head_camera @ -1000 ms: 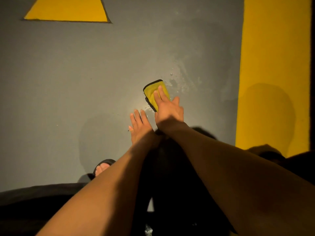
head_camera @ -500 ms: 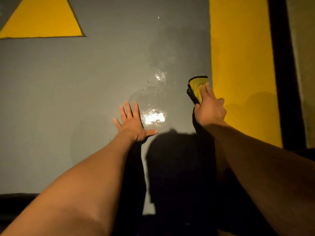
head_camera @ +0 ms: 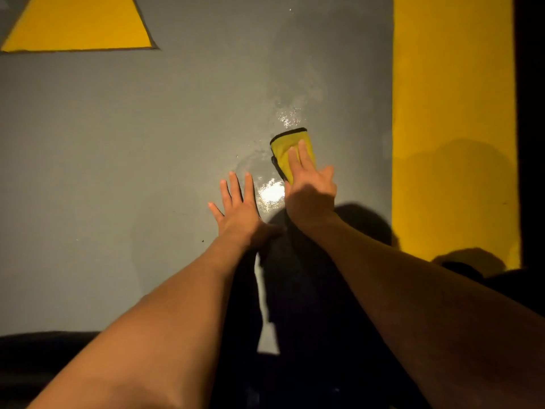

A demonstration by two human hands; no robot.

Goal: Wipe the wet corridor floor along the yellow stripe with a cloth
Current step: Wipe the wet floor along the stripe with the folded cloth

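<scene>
Since the frame 0.5 s ago, the cloth (head_camera: pixel 290 152) under the right hand (head_camera: pixel 309 193) has come leftward, off the edge of the yellow stripe (head_camera: pixel 451 84) and onto the wet patch, close beside the left hand (head_camera: pixel 239 211).

At far left, a yellow triangle (head_camera: pixel 79 25) with a dark outline is painted on the gray floor (head_camera: pixel 118 143) near the top of the view. The left hand lies flat on the floor with its fingers straight and spread wide, holding nothing. Just right of it, a bright wet glare (head_camera: pixel 271 194) shines between the 2 hands, and a second patch of glinting droplets (head_camera: pixel 289 118) sits just beyond the cloth. The cloth is yellow with a dark border, lying flat on the gray floor. The right hand presses down on it with straight fingers laid over its near half; nothing is curled round it. Well apart to the right runs the yellow stripe, with dark shadows falling on its lower part. A black band (head_camera: pixel 530 143) edges the stripe at far right. Both bare forearms reach in from the bottom, with dark clothing between and below them.
</scene>
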